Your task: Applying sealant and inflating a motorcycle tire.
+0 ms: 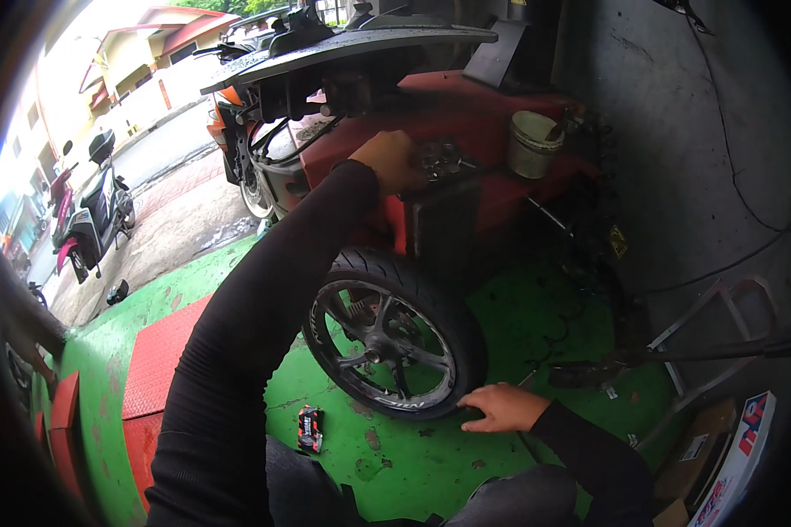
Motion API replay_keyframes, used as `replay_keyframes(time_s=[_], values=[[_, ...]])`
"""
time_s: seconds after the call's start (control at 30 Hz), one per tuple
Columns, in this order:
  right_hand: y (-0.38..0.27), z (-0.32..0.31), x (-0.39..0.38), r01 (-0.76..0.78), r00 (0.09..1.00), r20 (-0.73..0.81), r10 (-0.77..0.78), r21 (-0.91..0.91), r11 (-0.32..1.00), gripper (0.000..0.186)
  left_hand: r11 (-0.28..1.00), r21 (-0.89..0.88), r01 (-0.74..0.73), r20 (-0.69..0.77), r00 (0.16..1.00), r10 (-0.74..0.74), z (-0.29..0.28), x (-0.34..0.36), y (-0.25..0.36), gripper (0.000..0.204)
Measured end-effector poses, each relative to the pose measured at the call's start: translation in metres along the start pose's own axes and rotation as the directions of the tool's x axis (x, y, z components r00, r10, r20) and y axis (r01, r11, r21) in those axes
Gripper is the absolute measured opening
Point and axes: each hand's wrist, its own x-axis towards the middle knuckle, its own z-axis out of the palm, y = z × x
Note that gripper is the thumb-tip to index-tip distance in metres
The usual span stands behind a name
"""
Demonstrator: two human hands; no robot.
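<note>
My left hand (pixel 391 162) reaches over the front of a red tyre-changing machine (pixel 475 114), beside a cluster of small metal parts (pixel 439 160). Its fingers curl downward, and whatever they grip is hidden behind the hand. Below it, a motorcycle wheel (pixel 375 344) with a black tyre and grey spoked rim stands tilted on the green floor, close against the machine. Low at the wheel's right side is my right hand (pixel 505 408), with fingers stretched out and fingertips at the tyre's edge. Nothing shows in that hand.
A whitish bucket (pixel 534 145) stands on the machine, under a round turntable (pixel 351 48). On the floor lies a small black-and-red packet (pixel 310 429). Cardboard boxes (pixel 707 448) and a metal frame (pixel 721 334) stand at right. Red ramp plates (pixel 167 360) and a parked scooter (pixel 97 202) are left.
</note>
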Motion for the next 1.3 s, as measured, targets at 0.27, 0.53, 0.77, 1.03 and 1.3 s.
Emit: replay_keyframes(time_s=[0.27, 0.53, 0.77, 1.03, 1.3], values=[[-0.102, -0.184, 0.092, 0.184, 0.579, -0.784, -0.225, -0.143, 0.973, 0.022, 0.831, -0.548, 0.101, -0.25, 0.927, -0.278, -0.022, -0.051, -0.031, 0.024], [-0.091, -0.252, 0.187, -0.276, 0.675, -0.738, 0.028, -0.218, 0.936, 0.034, 0.711, -0.703, 0.026, -0.247, 0.929, -0.278, 0.01, -0.149, -0.015, 0.021], [-0.097, -0.276, 0.221, -0.518, 0.697, -0.668, 0.261, -0.218, 0.827, 0.038, 0.587, -0.799, 0.13, -0.069, 0.95, -0.305, 0.041, -0.231, -0.048, 0.02], [-0.106, -0.279, 0.223, -0.506, 0.739, -0.627, 0.246, -0.276, 0.817, 0.032, 0.446, -0.888, 0.115, -0.014, 0.961, -0.276, 0.081, -0.252, -0.076, 0.02], [-0.103, -0.274, 0.226, -0.446, 0.756, -0.63, 0.18, -0.294, 0.845, 0.029, 0.406, -0.907, 0.111, -0.013, 0.957, -0.29, 0.087, -0.261, -0.088, 0.019]])
